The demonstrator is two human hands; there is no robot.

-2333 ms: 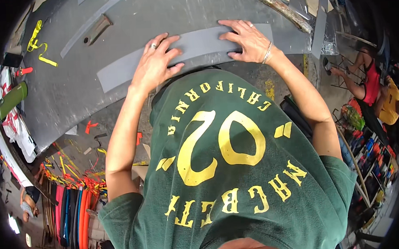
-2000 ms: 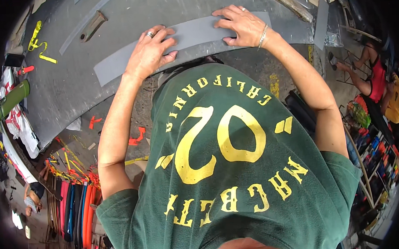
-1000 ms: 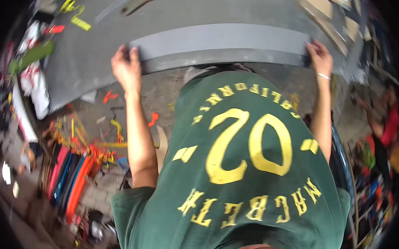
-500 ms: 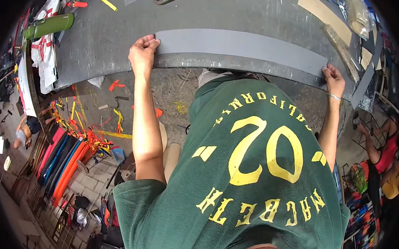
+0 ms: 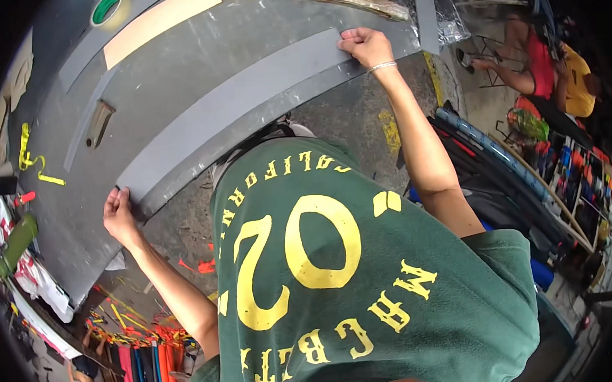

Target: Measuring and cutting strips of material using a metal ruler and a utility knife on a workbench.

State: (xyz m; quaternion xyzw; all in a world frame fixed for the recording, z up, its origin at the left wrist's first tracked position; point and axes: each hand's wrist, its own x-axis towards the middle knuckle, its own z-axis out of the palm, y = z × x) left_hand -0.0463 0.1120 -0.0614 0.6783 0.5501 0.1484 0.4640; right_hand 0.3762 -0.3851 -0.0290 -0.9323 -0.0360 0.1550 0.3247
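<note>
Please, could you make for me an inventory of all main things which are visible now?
long strip: one, grey, table's near side
table: one, dark grey, before the person
tape roll: one, pale with green core, far left
flat pieces: at least two, tan, far edge
worn bar: one, brown, far right
yellow strap: one, yellow, table's left
green roll: one, green, left
hanging lengths: several, mixed colours, lower left
shirt: one, green, on the person
left hand: one, bare, strip's left end
right hand: one, bare, strip's right end

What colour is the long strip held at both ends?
The strip is grey, clearest in the head view.
</note>
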